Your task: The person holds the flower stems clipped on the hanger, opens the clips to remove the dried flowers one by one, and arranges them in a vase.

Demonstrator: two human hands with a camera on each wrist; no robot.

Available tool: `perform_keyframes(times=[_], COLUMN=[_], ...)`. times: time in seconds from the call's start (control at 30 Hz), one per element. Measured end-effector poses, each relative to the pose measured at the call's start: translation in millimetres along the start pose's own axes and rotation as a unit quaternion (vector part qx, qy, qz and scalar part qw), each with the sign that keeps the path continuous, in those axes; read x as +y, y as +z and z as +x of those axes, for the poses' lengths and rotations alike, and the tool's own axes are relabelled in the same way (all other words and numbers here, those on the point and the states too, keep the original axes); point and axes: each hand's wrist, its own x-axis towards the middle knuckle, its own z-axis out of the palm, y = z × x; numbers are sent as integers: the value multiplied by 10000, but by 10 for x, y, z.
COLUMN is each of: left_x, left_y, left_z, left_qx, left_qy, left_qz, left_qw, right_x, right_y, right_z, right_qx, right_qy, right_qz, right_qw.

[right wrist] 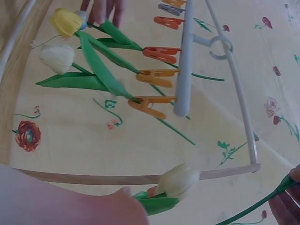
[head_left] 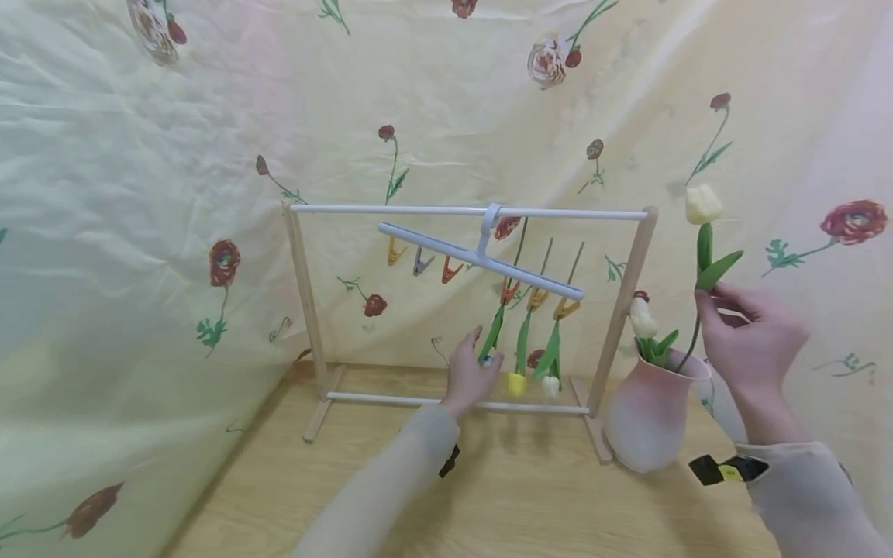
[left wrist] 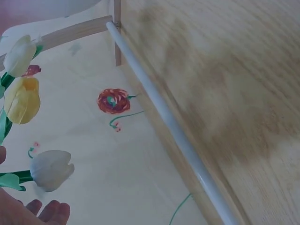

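My right hand point(head_left: 756, 341) pinches the green stem of a cream tulip point(head_left: 703, 204), held upright at the right. Its stem slants down to the mouth of a pink-and-white vase point(head_left: 649, 411), where more cream tulips point(head_left: 643, 319) stand. My left hand point(head_left: 473, 376) is around a whitish tulip point(left wrist: 52, 170) hanging head down, thumb and fingers spread on either side without closing on it. That tulip, a yellow tulip point(head_left: 516, 384) and a white tulip point(head_left: 551, 386) hang from clips on the right half of a tilted pale hanger point(head_left: 481, 258).
The hanger hooks over the top bar of a wooden rack point(head_left: 307, 302). An orange-yellow clip point(head_left: 394, 252), a grey clip point(head_left: 422, 262) and a red-orange clip point(head_left: 450, 270) hang on its left half. Flower-printed cloth point(head_left: 139, 194) surrounds the wooden table point(head_left: 558, 496). The vase stands by the rack's right foot.
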Motion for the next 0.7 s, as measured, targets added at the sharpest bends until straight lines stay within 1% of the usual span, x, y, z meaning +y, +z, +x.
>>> perform_keyframes(times=[0.17,0.23,0.4,0.5,0.6,0.7], left_x=[4,1,11,18,16,3], left_y=[20,30,65,83,97,102], left_z=[90,119,164,175,185,200], left_qx=[218,253,119,23,-42,-124], left_qy=[-94,-157,-310,-387,-383,-329], left_qz=[-137,-178,-376,-466,-508,-523], left_qw=[9996,9994,9987,9982,9980,9980], right_x=[86,112,192,265,337,408], right_y=[30,37,46,48,56,68], right_z=[-92,-130,-208,-252,-303,-364], right_qx=[-286,-384,-602,-793,-1014,-1248], right_qy=[80,77,113,211,324,342], right_qz=[-72,-140,-333,-504,-659,-788], right_qw=[9995,9991,9976,9954,9921,9885])
